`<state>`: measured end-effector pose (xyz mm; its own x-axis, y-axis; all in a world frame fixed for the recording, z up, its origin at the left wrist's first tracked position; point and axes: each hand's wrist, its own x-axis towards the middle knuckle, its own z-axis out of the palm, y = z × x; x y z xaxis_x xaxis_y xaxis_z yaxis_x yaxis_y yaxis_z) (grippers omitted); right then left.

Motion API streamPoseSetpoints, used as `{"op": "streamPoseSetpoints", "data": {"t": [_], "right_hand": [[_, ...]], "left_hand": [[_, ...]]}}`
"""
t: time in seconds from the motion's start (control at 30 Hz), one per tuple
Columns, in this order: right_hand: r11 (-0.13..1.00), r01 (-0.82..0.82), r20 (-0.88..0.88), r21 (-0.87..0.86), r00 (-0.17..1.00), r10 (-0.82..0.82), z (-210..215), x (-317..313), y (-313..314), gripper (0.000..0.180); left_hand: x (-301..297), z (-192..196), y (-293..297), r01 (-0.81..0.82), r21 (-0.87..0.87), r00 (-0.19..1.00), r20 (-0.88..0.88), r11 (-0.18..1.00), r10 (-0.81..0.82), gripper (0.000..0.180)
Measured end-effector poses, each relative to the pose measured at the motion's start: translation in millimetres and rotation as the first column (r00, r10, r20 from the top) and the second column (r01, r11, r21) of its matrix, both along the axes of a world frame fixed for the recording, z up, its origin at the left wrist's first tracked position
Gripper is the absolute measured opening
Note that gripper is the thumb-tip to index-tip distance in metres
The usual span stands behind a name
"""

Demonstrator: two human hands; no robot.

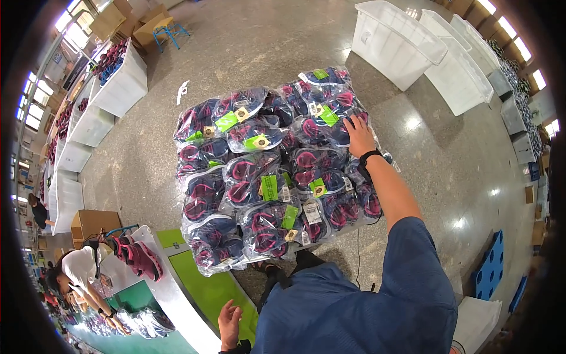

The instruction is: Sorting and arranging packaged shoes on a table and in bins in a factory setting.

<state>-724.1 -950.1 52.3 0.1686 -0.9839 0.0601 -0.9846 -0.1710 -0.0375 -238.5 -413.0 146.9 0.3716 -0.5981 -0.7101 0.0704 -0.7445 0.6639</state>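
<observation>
Head view: right hand (358,134) reaches fwd, palm down, fingers spread and flat on a clear bag of navy/pink shoes at the far right of the stack of bagged shoes (271,171). Not clamped on anything, just pressing on top. Black wristband (370,155) on that wrist, blue sleeve (413,259) behind it. Stack sits on the speckled floor (147,153) right in front of the person, approx centre of frame; bags carry green tags (269,187) and small tan labels. Left hand (229,324) hangs low at bottom edge, just beside the green-topped table (206,283), fingers loosely together; whether it touches the table edge I can't tell, view too warped there. W/ no item in it.

Beyond the stack: white plastic bins (401,41) upper right, more white bins w/ shoes (118,82) along the left. Cardboard box (94,223) left of the table. Another person in a white top (79,265) bends over the table lower left, loose pink/navy shoes (138,256) near them.
</observation>
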Motion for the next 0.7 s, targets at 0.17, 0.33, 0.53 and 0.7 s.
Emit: {"op": "streamPoseSetpoints", "data": {"t": [0.17,0.33,0.53,0.7], "right_hand": [[0.997,-0.032,-0.165,-0.065,0.986,0.021,-21,-1,-7,0.082],[0.997,0.058,-0.053,0.041,0.997,-0.056,10,17,-6,0.091],[0.998,0.056,-0.072,0.030,0.996,-0.054,1,4,-10,0.089],[0.998,-0.027,0.169,-0.053,0.985,0.035,-3,20,-10,0.086]], "left_hand": [[1,5,7,-0.020,0.007,0.999,0.032,1.000,0.020,0.057],[-8,-4,30,-0.059,0.041,0.998,0.013,0.997,0.058,0.058],[-14,-10,24,-0.061,0.077,0.997,-0.034,0.995,0.063,0.058],[9,-19,50,-0.126,0.060,0.992,-0.015,0.990,0.127,0.056]]}}
